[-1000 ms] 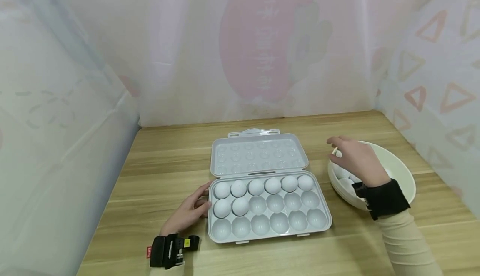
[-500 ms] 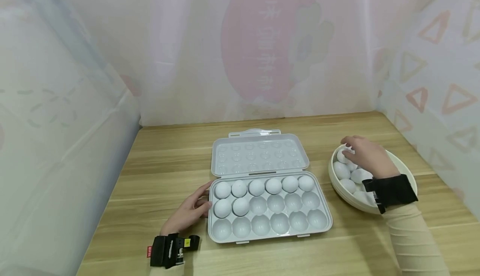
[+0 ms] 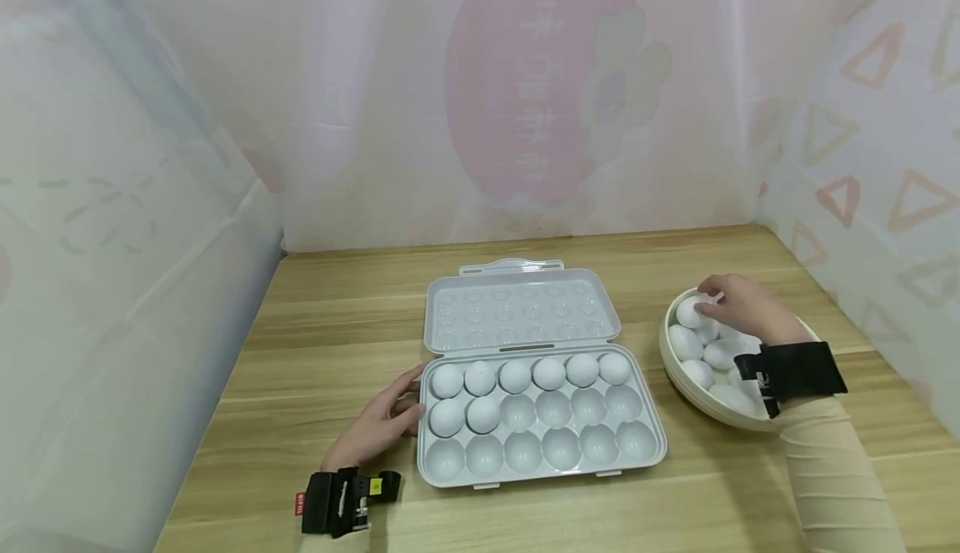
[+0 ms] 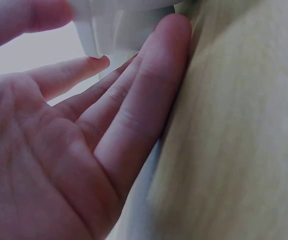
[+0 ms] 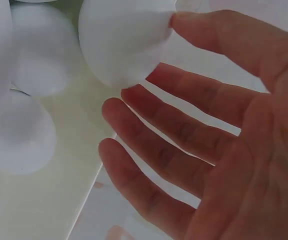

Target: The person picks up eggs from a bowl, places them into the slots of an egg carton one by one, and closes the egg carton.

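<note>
In the head view my right hand (image 3: pixel 746 307) reaches into a cream bowl (image 3: pixel 693 401) of white eggs at the right. Its thumb and fingertips pinch one egg (image 5: pixel 124 40) near the bowl's far left rim, as the right wrist view shows. A grey egg box (image 3: pixel 651 444) lies open in the middle, with its lid (image 3: pixel 517 311) folded back. White eggs (image 3: pixel 515 376) fill the box's back row, and two more sit at the left of the middle row. My left hand (image 3: pixel 378 428) touches the box's left end with its fingers fairly straight.
More eggs (image 3: pixel 722 354) lie loose in the bowl, partly hidden by my right hand. The wooden table (image 3: pixel 337 311) ends at a printed cloth wall (image 3: pixel 375 161) behind, with more cloth on both sides.
My right hand has moved right and down into the bowl, and its thumb and fingers have closed on an egg. My left hand and the egg box have stayed put.
</note>
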`<state>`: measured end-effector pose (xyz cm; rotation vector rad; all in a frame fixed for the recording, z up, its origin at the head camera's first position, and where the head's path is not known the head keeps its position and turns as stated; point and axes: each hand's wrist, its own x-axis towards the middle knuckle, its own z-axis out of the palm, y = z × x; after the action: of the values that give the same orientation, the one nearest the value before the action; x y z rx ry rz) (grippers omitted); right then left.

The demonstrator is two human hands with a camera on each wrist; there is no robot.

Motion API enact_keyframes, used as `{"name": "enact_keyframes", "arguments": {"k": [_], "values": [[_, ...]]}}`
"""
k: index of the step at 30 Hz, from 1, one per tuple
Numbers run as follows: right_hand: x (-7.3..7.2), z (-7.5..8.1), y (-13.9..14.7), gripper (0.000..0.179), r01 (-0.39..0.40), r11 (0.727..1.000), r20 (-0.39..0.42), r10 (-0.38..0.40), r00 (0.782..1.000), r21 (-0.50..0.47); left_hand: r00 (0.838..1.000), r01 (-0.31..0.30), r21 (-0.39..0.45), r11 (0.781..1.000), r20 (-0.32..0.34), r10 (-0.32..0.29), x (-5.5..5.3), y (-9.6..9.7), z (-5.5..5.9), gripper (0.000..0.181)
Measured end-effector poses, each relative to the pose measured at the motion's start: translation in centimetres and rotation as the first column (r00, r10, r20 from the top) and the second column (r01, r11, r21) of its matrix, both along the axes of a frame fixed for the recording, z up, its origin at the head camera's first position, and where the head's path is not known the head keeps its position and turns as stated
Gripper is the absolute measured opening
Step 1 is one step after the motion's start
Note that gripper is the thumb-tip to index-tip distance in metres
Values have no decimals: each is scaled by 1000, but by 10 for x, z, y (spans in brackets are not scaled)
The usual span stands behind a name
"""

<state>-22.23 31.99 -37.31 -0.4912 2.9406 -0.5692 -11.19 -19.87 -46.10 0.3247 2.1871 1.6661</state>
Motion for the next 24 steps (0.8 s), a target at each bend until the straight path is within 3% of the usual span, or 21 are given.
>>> {"name": "enact_keyframes", "arguments": {"k": [5, 24], "values": [[-1, -3, 3, 38, -11, 1000, 6, 11, 1000, -15, 1000, 4, -13, 1000, -4, -4, 1, 0, 1, 57], [6, -13, -4, 45, 114, 992, 15, -113, 994, -58, 1000, 4, -11, 1000, -1, -4, 1, -1, 0, 58]]}}
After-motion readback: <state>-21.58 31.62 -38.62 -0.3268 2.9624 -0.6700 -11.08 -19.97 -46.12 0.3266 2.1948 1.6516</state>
